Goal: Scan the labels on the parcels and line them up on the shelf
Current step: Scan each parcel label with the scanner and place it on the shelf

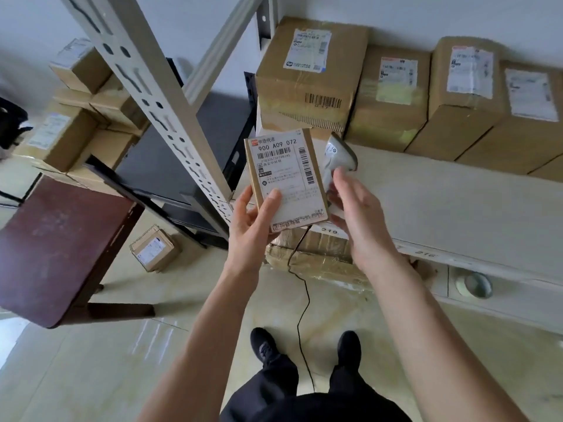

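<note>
Holding a small flat parcel [286, 178] up in front of the shelf, the left hand [253, 220] pinches it by its lower corner only, thumb across the shipping label [289, 175] and fingers behind. The right hand [350, 214] is spread open beside the parcel's right edge, just short of the handheld scanner [338, 161] lying on the shelf board [441, 208], and grips nothing.

With so little of the parcel held, it could tip or slip out if bumped while the right hand goes for the scanner. The thumb rests low on the label, clear of the barcodes near the top, but could cover print if it slides upward. The scanner's cable [300, 300] hangs to the floor between the shoes, so a step or a pull could snag it.

Cardboard boxes [393, 95] stand in a row along the back of the shelf, leaving the front strip of the board free. The slotted upright [170, 123] stands close on the left.
</note>
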